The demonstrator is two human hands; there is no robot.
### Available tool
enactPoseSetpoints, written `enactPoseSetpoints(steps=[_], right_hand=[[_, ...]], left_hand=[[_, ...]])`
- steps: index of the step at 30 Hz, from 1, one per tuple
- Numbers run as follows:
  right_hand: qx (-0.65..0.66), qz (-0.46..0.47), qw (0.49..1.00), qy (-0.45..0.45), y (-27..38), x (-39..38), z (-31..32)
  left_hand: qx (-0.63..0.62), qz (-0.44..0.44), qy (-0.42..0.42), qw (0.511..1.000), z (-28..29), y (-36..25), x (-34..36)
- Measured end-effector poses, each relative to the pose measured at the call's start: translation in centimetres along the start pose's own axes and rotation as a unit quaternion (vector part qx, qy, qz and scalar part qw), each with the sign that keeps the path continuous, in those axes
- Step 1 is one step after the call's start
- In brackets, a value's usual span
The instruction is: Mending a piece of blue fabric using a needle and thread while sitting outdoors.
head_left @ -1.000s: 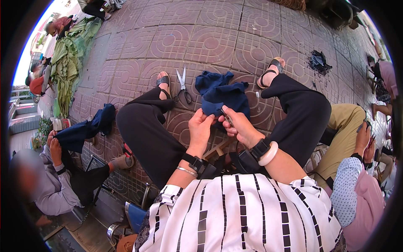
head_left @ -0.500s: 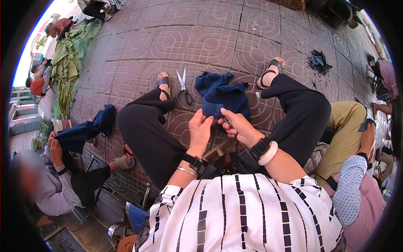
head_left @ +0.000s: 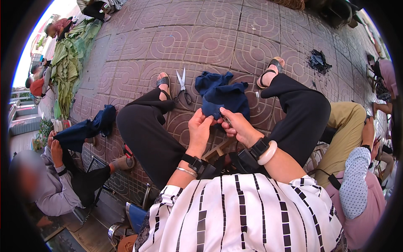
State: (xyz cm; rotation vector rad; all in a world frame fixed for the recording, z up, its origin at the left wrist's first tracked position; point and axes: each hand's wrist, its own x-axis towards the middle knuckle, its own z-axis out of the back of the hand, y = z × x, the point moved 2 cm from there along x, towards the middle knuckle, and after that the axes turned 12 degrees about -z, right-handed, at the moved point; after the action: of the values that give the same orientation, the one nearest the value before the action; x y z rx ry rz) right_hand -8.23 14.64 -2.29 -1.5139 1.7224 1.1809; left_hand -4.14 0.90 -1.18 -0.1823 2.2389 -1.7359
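Note:
A navy blue cloth garment point(head_left: 226, 100) hangs bunched between my knees, its far end near the paving. My left hand point(head_left: 200, 128) pinches its near edge between thumb and fingers. Close beside it, my right hand point(head_left: 238, 126) is closed around a small dark metal tool point(head_left: 226, 121), mostly hidden by the fingers; its exact kind does not show. The right thumb tip presses at the cloth's edge. Scissors point(head_left: 182, 87) with black handles lie spread on the paving by my left foot, touched by neither hand.
On the left a seated person holds another navy cloth point(head_left: 86, 128). At right sits a person in tan trousers point(head_left: 342, 138). Dark scraps point(head_left: 319, 61) lie on the patterned paving point(head_left: 214, 42). Large green leaves point(head_left: 66, 63) are heaped at far left. A blue chair point(head_left: 137, 217) stands behind my left side.
My hands and the garment stay almost in place, with the right thumb shifting slightly at the cloth's edge. The person at right has lowered their arm a little.

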Motion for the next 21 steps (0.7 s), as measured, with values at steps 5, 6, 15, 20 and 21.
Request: enactPoseSetpoints(steps=[5,6,15,20,21], right_hand=[[0.005,0.021,1.0,-0.006,0.3,-0.1,0.0],[0.004,0.025,1.0,-0.007,0.4,-0.1,0.0],[-0.029,0.039,0.999,0.022,0.2,-0.2,-1.1],[-0.071,0.018,0.997,-0.008,-0.5,-0.7,-0.1],[-0.081,0.031,0.996,-0.012,-0.6,-0.5,0.1]], left_hand=[[0.013,-0.004,-0.009,1.0,0.1,0.2,0.2],[0.017,-0.003,-0.016,1.0,0.1,0.2,0.3],[0.026,-0.02,-0.055,0.998,0.9,-0.5,0.2],[0.012,-0.018,-0.066,0.998,1.0,2.4,-0.2],[-0.001,-0.009,-0.077,0.997,0.8,2.3,-0.3]])
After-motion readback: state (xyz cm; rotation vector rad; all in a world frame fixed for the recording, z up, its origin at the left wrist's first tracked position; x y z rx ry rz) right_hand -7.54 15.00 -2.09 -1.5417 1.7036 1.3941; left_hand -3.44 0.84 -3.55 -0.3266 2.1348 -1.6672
